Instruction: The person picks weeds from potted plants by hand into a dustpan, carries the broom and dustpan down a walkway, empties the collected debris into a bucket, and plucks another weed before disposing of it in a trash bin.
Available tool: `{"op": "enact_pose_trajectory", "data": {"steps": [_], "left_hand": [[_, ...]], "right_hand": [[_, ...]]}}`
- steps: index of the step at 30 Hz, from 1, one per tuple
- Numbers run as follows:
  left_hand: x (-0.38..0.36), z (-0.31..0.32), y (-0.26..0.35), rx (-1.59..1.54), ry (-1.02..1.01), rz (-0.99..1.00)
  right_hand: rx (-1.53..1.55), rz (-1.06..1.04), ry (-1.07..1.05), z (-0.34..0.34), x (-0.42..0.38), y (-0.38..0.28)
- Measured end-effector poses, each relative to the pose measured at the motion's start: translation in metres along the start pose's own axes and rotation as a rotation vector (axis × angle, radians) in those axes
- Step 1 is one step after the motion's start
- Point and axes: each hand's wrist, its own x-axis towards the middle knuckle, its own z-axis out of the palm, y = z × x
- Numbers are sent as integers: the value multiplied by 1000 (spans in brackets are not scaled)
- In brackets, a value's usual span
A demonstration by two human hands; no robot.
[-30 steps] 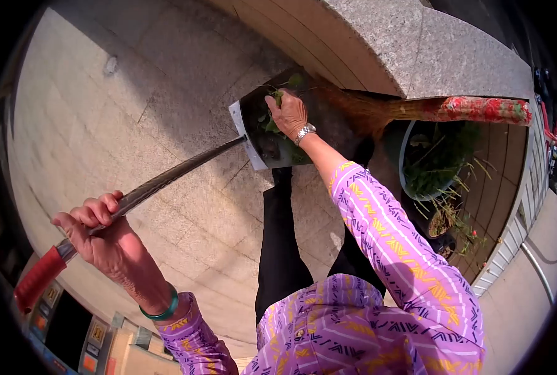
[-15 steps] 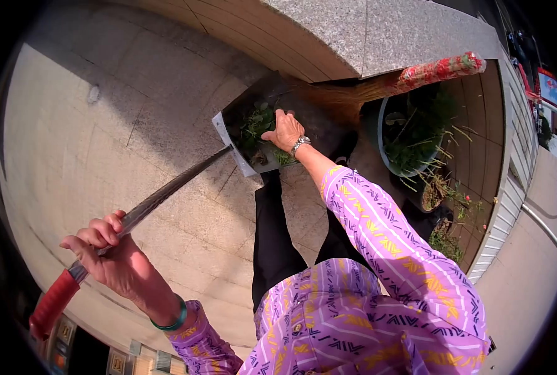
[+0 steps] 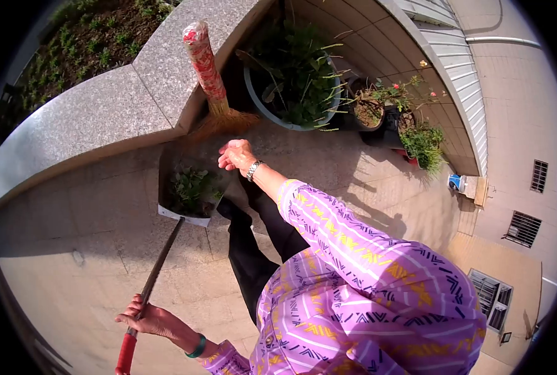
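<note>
My left hand (image 3: 150, 320), with a green bangle at the wrist, is wrapped round the metal pole of a long-handled dustpan (image 3: 185, 220). The pole has a red grip (image 3: 126, 353) at its near end. Green leafy cuttings (image 3: 191, 186) lie inside the pan, which rests on the paving. My right hand (image 3: 236, 155), wearing a metal watch, hangs in the air just beyond the pan's right side, its fingers loosely bent and apart with nothing visible in them. Close above it stands a broom (image 3: 208, 72), its handle wrapped in red patterned material and its bristles spread low.
A granite-topped planter wall (image 3: 97, 115) curves along the upper left, with soil and seedlings behind it. A large blue-rimmed tub of plants (image 3: 291, 122) and smaller pots (image 3: 367, 109) stand along the tiled wall. My black-trousered legs are beside the pan.
My right hand has come up out of the pan, away from the leaves. My view has turned, and the left hand still grips the dustpan's pole.
</note>
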Motion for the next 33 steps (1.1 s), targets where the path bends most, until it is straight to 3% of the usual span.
{"op": "enact_pose_trajectory", "data": {"steps": [2, 4, 6, 10, 12, 17, 20, 22, 24, 26, 28, 30, 33], "left_hand": [[-5, 5, -11, 22, -41, -8], [-9, 11, -20, 63, -29, -20], [-12, 17, -29, 97, -71, -8], [-23, 26, -43, 158, -60, -4], [-29, 35, -54, 217, 16, 18], [-15, 18, -87, 313, -42, -71], [-10, 16, -106, 377, -84, -157], [-17, 27, -119, 390, -49, -172], [-15, 25, -133, 407, -68, -191], [-18, 29, -145, 445, -44, -211], [-21, 31, -155, 428, -27, -217], [-18, 26, -170, 411, -3, -215], [-18, 21, -188, 360, 17, -217]], "right_hand": [[134, -55, 130, -16, 5, -17], [217, -71, 131, -30, 12, -39], [347, -121, 62, -35, 24, -51], [318, -238, -90, -27, 22, -97], [289, -71, -48, -21, 33, -116], [212, -128, -151, -30, 33, -94], [327, -74, -1, -64, 22, -51], [242, -1, 153, -98, 17, -21], [218, -82, 194, -143, 24, 14], [92, -41, 336, -175, 29, 1], [-88, -207, 358, -214, 46, 3], [-404, -393, 555, -252, 92, 15], [-596, -438, 574, -290, 137, -7]]}}
